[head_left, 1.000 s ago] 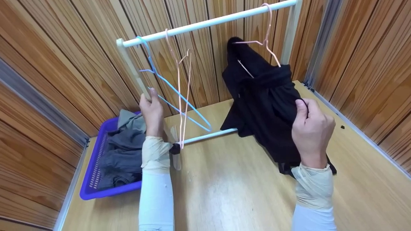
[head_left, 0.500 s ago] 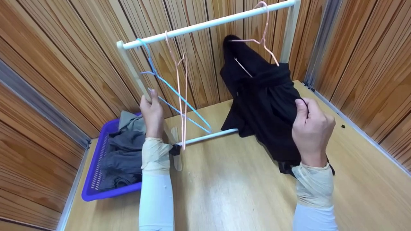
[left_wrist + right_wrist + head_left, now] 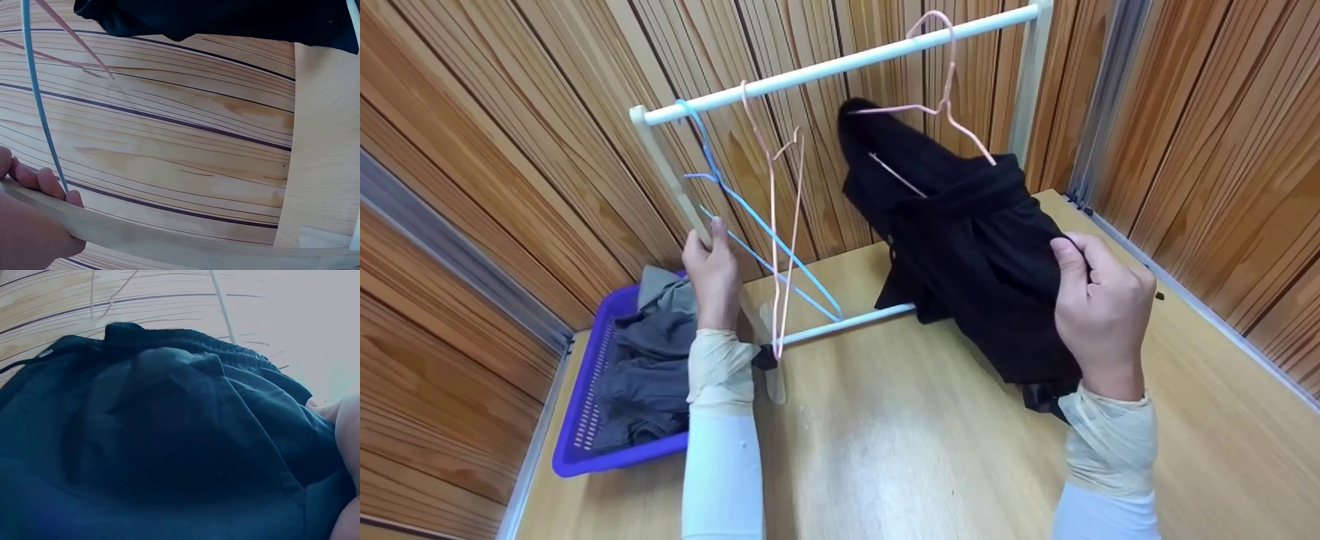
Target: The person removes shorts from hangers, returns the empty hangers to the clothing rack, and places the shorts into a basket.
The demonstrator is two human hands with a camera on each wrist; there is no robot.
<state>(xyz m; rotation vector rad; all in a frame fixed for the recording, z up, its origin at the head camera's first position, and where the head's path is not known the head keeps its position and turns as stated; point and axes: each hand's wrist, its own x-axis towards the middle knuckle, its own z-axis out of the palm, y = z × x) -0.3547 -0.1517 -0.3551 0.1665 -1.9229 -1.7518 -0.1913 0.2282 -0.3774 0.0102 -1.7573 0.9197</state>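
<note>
at the lower left of the head view a purple basket (image 3: 577, 420) sat on the wooden table (image 3: 915, 450), heaped with grey clothes (image 3: 649, 360). just right of it the left hand (image 3: 712, 274) was wrapped around the slanted left post (image 3: 671, 184) of the white clothes rack (image 3: 840, 64), fingers curled over its edge, as the left wrist view also showed. if that grasp slackened, the light rack could probably tip or skid across the table.

two empty hangers, a blue hanger (image 3: 750, 217) and a pink hanger (image 3: 780, 225), hung from the top rail in the upper middle of the frame, close together; a jolt might have tangled them or knocked one off.

right of centre the black garment (image 3: 967, 247) hung from a second pink wire hanger (image 3: 941, 112), whose hook seemed barely on the rail, and whether it was seated could not be told. the garment sat crookedly, one wire shoulder bare. the right hand (image 3: 1102, 315), at the right of the frame, clenched a fold of the black cloth between thumb and fingers. a pull from there could likely have dragged the hook off the rail, or slid the cloth off the bare wire onto the table.
</note>
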